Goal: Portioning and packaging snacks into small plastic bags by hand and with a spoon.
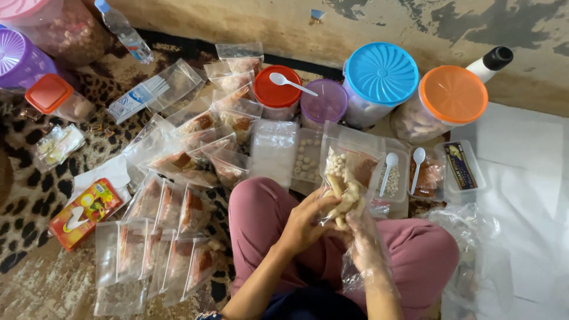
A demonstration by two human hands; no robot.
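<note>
Clear plastic zip bag of pale snacks (345, 181) stands upright, gripped between bare left hand (305, 222) and plastic-gloved right hand (364, 237), mouth pointing away.

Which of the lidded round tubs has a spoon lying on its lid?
The red-lidded tub: a white plastic spoon lies across its lid, while the purple, blue and orange lids are bare.

1. Two hands: left hand (305, 222) and right hand (363, 237).
2. Three white spoons: one (291, 83) on the red lid (277, 93), two (390, 172) (417, 168) over the trays.
3. Two big tubs: blue lid (381, 73), orange lid (453, 93).
4. Two small tubs in the middle: red-lidded and purple-lidded (325, 102).
5. One water bottle (124, 31).
6. One red box (85, 212).
7. Filled clear bags (178, 207): many, overlapping, too many to count surely.
</note>
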